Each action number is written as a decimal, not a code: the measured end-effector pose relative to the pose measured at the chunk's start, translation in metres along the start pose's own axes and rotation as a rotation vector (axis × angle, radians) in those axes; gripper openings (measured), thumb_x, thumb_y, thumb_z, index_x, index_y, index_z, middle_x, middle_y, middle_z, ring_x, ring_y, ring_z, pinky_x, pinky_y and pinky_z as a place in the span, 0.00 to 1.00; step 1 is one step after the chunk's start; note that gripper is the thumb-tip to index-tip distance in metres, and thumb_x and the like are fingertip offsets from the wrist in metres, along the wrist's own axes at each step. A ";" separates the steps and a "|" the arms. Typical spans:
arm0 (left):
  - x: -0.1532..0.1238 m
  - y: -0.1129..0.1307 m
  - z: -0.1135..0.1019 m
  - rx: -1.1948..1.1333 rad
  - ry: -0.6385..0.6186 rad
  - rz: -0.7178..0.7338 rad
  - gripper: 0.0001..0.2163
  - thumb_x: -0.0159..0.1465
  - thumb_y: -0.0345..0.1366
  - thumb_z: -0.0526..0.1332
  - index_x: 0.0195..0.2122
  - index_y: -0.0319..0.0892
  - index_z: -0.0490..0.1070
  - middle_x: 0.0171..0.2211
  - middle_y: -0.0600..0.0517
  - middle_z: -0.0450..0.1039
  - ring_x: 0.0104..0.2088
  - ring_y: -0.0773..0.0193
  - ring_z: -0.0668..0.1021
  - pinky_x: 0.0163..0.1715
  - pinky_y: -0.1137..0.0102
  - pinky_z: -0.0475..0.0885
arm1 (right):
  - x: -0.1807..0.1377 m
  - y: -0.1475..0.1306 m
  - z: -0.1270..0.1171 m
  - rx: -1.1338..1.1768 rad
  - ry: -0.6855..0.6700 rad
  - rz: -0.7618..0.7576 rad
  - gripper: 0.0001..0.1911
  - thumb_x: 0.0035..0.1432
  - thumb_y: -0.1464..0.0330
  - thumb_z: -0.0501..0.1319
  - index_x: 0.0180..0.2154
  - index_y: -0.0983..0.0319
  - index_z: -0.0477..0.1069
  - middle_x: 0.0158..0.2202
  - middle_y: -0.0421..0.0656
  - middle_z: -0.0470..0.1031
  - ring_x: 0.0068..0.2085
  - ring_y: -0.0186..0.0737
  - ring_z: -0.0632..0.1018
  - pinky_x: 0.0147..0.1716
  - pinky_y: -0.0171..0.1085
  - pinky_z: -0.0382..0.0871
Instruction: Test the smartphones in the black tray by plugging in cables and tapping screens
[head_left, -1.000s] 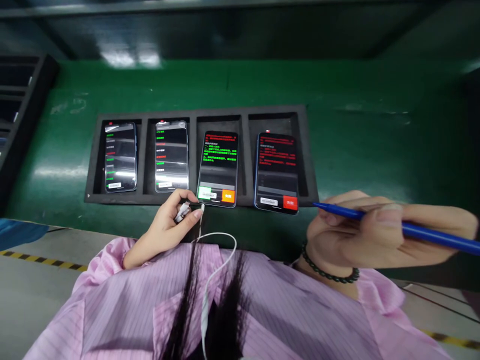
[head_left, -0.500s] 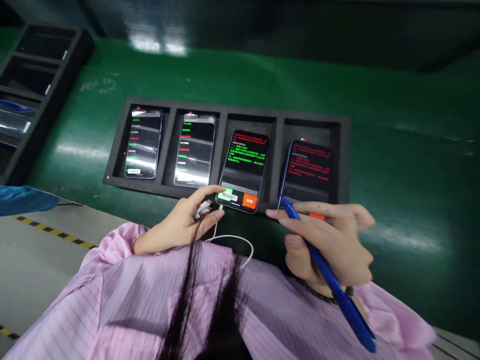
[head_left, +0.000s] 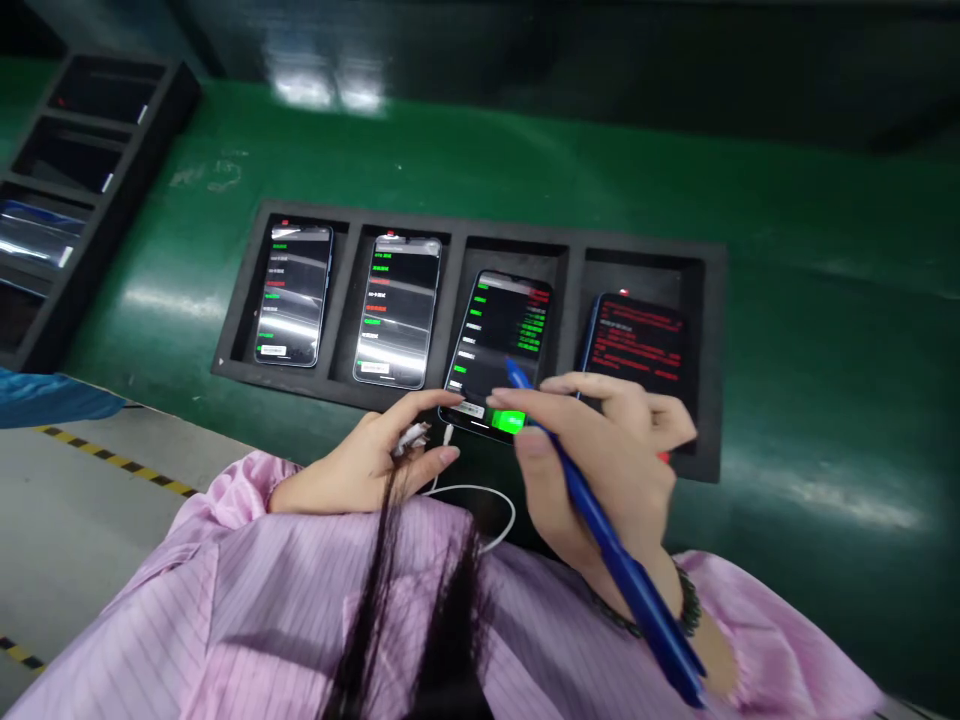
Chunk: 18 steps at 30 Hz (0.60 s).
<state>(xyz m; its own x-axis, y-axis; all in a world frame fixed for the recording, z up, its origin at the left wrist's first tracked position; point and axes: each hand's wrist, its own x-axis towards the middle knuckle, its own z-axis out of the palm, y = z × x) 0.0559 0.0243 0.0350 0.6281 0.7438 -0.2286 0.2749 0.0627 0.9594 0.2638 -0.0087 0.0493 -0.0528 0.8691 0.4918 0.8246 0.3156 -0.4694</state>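
Note:
A black foam tray [head_left: 450, 235] with several slots lies on the green bench, one lit phone in each slot. My left hand [head_left: 367, 465] pinches a white cable plug [head_left: 411, 437] at the bottom edge of the third phone [head_left: 501, 340]. My right hand [head_left: 600, 450] grips a blue pen [head_left: 607, 540], tip pointing over the third phone's screen, while its forefinger reaches the screen's lower part by a green patch. The fourth phone [head_left: 637, 335] shows red text and is partly hidden behind my right hand. The white cable [head_left: 480, 495] loops down toward my pink sleeve.
The first phone [head_left: 294, 293] and second phone [head_left: 399, 310] lie in the tray's left slots. A black slotted rack [head_left: 112, 150] stands at the far left. A yellow-and-black stripe [head_left: 105, 470] runs along the grey front edge, beside blue cloth [head_left: 45, 398].
My right hand with the pen moved left from the fourth phone to the third phone's screen. That screen changed from green text with green and orange buttons to a list. My left hand stays on the plug.

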 end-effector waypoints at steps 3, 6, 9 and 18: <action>0.000 0.000 -0.001 -0.004 -0.001 -0.012 0.22 0.71 0.42 0.61 0.63 0.44 0.62 0.24 0.60 0.62 0.21 0.72 0.63 0.21 0.76 0.59 | 0.008 -0.003 0.006 -0.081 -0.058 -0.023 0.08 0.68 0.70 0.59 0.46 0.55 0.74 0.39 0.39 0.82 0.49 0.48 0.77 0.50 0.51 0.55; 0.001 0.001 -0.003 -0.012 -0.032 -0.029 0.21 0.71 0.42 0.61 0.62 0.43 0.63 0.23 0.60 0.60 0.21 0.71 0.63 0.22 0.76 0.60 | 0.005 0.002 0.006 -0.121 -0.078 -0.011 0.10 0.66 0.71 0.60 0.47 0.56 0.73 0.40 0.40 0.82 0.52 0.51 0.77 0.52 0.53 0.55; 0.001 0.002 -0.004 -0.037 -0.046 -0.039 0.21 0.71 0.42 0.61 0.62 0.43 0.62 0.23 0.61 0.60 0.21 0.71 0.62 0.22 0.76 0.61 | 0.001 0.006 0.007 -0.138 -0.075 0.017 0.11 0.65 0.73 0.59 0.48 0.56 0.73 0.41 0.41 0.82 0.52 0.52 0.76 0.52 0.54 0.54; 0.001 0.004 -0.004 -0.053 -0.045 -0.068 0.20 0.71 0.42 0.61 0.62 0.43 0.63 0.23 0.61 0.60 0.21 0.71 0.63 0.23 0.75 0.61 | -0.006 0.013 0.001 -0.034 0.016 0.090 0.12 0.65 0.70 0.58 0.48 0.55 0.75 0.39 0.42 0.81 0.43 0.45 0.79 0.48 0.51 0.64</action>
<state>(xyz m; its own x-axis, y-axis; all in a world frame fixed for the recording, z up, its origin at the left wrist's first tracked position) 0.0548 0.0283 0.0395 0.6417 0.7058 -0.3000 0.2801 0.1485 0.9484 0.2739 -0.0097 0.0396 0.0309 0.8872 0.4604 0.8444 0.2233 -0.4870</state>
